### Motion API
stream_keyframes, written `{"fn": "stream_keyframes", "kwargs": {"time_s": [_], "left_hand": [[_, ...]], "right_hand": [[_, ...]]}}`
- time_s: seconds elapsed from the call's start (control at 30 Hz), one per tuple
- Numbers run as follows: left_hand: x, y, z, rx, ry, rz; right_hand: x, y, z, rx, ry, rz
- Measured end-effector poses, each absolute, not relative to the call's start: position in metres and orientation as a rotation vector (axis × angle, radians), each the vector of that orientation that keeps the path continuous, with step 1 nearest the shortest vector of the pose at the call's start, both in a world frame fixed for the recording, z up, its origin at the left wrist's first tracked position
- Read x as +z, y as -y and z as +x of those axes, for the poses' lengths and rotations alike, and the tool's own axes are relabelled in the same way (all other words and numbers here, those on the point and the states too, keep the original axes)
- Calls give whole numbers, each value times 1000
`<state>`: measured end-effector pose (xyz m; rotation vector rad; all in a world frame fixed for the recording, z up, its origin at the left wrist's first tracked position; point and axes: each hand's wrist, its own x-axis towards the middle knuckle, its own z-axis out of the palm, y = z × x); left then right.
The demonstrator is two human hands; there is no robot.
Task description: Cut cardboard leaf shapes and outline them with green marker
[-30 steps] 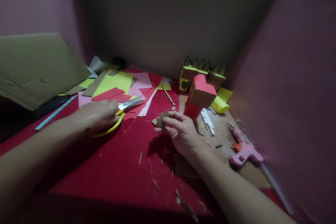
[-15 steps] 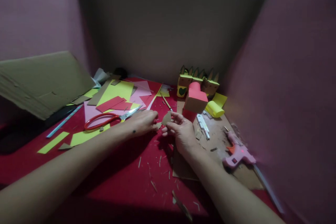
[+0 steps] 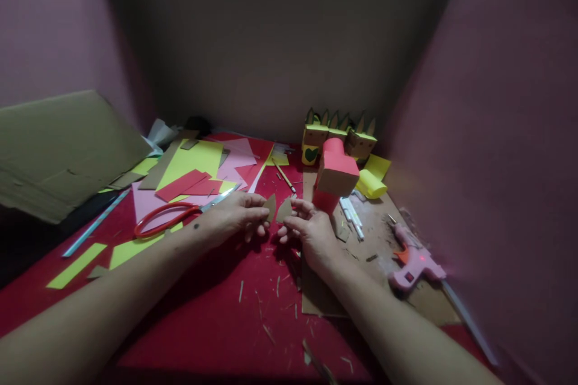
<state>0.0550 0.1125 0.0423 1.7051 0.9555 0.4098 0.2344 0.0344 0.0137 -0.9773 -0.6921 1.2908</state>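
Note:
My left hand pinches a small brown cardboard piece between thumb and fingers, just above the red table. My right hand holds a second small cardboard piece right beside it. The two pieces are close together, a narrow gap between them. Red-handled scissors lie flat on the paper sheets just left of my left hand, with nothing holding them.
Yellow, pink and red paper sheets cover the back left. A red heart-shaped box and a yellow and brown cardboard model stand behind my right hand. A pink glue gun lies at right. A large cardboard sheet leans at left.
My left hand let go of the scissors, which now lie on the papers, and moved right to take a cardboard piece. Both hands now hold pieces side by side.

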Motion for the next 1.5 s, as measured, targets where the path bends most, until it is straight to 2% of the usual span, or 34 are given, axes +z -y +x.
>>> {"fn": "stream_keyframes", "kwargs": {"time_s": [0.5,1.5], "left_hand": [[44,-105,48,396,-887,1530],[40,-114,42,421,-920,1466]], "right_hand": [[19,-29,234,1331,746,-1121],[19,-28,234,1350,769,-1044]]}}
